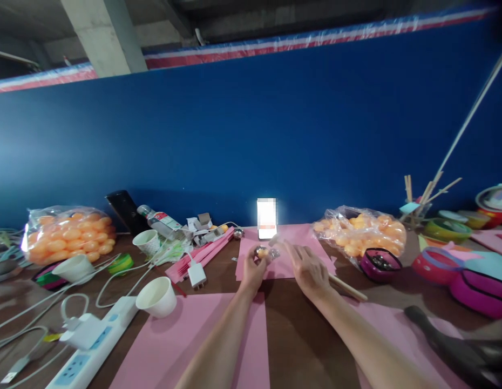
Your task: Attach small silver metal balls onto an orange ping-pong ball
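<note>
My left hand is closed with its fingertips around a small shiny ball-like thing with a yellow-orange patch, over a pink sheet. Another small, shiny, clear or silvery piece lies just right of those fingers. In my right hand, fingers wrapped, is a wooden-handled tool; its handle sticks out behind the palm. A pale, blurred end in front of the fingers looks like a small hammer head. Behind the hands stands a lit phone.
Bags of orange balls flank the hands. A paper cup, charger and power strip with cables are left. On the right are a purple bowl of small metallic pieces and a dark curved object. A blue partition stands behind.
</note>
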### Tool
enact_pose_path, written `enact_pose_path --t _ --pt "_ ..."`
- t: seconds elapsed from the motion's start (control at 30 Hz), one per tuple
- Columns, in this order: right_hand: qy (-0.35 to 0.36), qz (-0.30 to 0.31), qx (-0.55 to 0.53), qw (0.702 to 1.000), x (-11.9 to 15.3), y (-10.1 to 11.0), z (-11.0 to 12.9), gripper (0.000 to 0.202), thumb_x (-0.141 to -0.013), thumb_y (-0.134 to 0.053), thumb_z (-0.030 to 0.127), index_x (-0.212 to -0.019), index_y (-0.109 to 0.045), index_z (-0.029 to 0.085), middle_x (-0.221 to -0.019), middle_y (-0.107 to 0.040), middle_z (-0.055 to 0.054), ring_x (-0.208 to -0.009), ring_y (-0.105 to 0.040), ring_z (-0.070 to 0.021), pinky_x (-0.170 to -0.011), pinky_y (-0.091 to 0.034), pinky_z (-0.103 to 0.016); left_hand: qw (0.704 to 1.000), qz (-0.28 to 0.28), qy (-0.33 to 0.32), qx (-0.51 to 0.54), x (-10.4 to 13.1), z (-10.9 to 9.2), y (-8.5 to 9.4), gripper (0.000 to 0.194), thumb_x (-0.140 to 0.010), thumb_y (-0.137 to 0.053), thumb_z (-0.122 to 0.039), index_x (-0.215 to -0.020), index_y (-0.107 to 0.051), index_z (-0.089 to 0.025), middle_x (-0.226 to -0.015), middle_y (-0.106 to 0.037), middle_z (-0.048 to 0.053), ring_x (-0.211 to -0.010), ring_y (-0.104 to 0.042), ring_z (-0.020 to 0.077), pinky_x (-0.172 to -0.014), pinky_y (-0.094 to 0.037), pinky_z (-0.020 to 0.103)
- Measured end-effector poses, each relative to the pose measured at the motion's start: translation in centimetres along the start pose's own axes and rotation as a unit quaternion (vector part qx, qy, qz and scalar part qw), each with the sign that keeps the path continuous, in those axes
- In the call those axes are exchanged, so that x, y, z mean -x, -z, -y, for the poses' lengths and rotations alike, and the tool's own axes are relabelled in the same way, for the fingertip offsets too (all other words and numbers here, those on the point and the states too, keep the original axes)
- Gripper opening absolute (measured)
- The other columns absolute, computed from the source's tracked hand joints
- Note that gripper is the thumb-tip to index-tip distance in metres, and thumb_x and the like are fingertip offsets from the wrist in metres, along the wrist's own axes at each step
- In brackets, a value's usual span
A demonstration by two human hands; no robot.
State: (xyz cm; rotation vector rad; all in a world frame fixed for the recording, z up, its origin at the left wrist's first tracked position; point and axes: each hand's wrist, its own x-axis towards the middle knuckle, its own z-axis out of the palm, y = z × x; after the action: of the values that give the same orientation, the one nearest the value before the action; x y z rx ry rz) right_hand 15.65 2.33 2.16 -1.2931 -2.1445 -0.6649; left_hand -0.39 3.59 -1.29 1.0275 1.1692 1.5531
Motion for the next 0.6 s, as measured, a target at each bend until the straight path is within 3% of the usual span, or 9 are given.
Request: enact_pose_path --t 0.2,0.33,0.6 --pt "-0.007 -0.015 0.003 1.0 0.03 0.18 0.25 0.044 -0.085 -0.038 0.007 -0.127 -0.036 0.019 -0.089 -0.058 -0.005 -0.08 -0.049 -0.0158 -0.064 -0.036 -0.026 1.0 0.005 0.0 0.015 -0.2 0.06 -0.12 0.051 -0.062 -0.067 -0.031 -0.107 -0.05 -0.016 -0.086 -0.061 0.006 -0.068 -0.061 0.0128 -0.067 -0.049 0.028" --pt "0.018 0.008 -0.009 1.0 -0.14 0.32 0.58 0.042 -0.086 -0.039 0.01 -0.127 -0.038 0.019 -0.086 -0.057 -0.005 -0.078 -0.049 -0.0157 -0.063 -0.037 -0.026 1.0 0.023 0.002 0.006 -0.2 0.33 0.06 0.051 -0.06 -0.069 -0.029 -0.106 -0.051 -0.017 -0.091 -0.061 0.006 -0.068 -0.06 0.0123 -0.064 -0.048 0.027" --pt "0.023 0.02 -0.018 0.999 -0.11 0.33 0.51 0.042 -0.086 -0.037 0.01 -0.127 -0.037 0.018 -0.086 -0.057 -0.006 -0.077 -0.049 -0.0165 -0.061 -0.039 -0.027 0.998 0.018 -0.046 -0.028 -0.42 0.56 0.23 0.043 -0.061 -0.067 -0.025 -0.102 -0.056 -0.016 -0.088 -0.061 0.006 -0.068 -0.057 0.0119 -0.063 -0.047 0.025"
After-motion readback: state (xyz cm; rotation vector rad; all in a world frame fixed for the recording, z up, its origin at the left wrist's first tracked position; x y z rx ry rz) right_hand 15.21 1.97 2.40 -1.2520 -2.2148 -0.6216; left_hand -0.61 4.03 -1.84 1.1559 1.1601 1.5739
